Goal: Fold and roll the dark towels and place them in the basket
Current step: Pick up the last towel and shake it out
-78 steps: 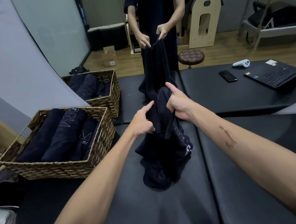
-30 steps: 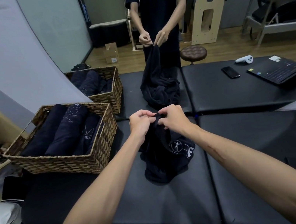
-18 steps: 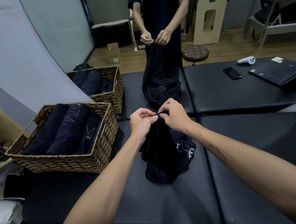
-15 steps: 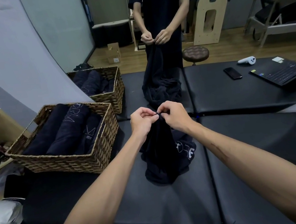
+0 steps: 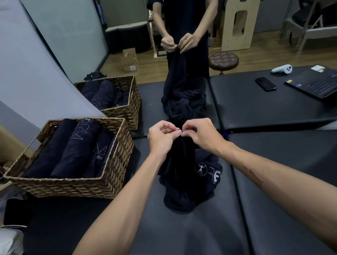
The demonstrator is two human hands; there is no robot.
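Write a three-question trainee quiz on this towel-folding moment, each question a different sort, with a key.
1. True or false: the left hand and right hand both pinch the top edge of the dark towel.
2. Multiple choice: the rolled towels lie in A) the near basket, B) the laptop, C) the stool.
3. Fill in: the towel's lower part rests bunched on the black ____.

Key: 1 true; 2 A; 3 padded table.
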